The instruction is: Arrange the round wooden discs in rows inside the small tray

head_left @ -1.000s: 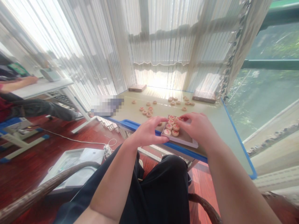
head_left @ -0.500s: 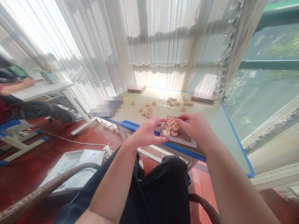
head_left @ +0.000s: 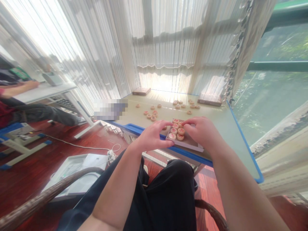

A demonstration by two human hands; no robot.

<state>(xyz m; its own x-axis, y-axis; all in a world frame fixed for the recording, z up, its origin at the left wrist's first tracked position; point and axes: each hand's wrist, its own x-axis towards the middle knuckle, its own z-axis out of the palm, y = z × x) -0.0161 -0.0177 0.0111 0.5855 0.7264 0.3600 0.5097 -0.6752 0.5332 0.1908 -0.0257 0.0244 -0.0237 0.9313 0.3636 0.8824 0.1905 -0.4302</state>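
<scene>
A shallow open box point(head_left: 192, 146) lies at the near edge of the table, holding several round Chinese chess pieces point(head_left: 174, 130) with red characters in its left part. My left hand point(head_left: 151, 136) grips the box's left side, thumb at the front corner and fingers at the far side. Over the box's right part, my right hand point(head_left: 202, 130) has its thumb and fingertips closed on a chess piece point(head_left: 180, 124) in the right row. That piece is partly covered by the fingers.
More loose pieces point(head_left: 153, 118) are scattered across the table point(head_left: 223, 128). Two flat brown boxes point(head_left: 141, 91) point(head_left: 209, 99) stand at its far edge by the curtain. At left, another person's arm point(head_left: 21, 88) rests on a white desk. An open white case point(head_left: 79, 173) lies on the floor.
The fingers of my right hand have shifted slightly on the piece in the right row. My left hand keeps its hold on the box. The view has moved a little.
</scene>
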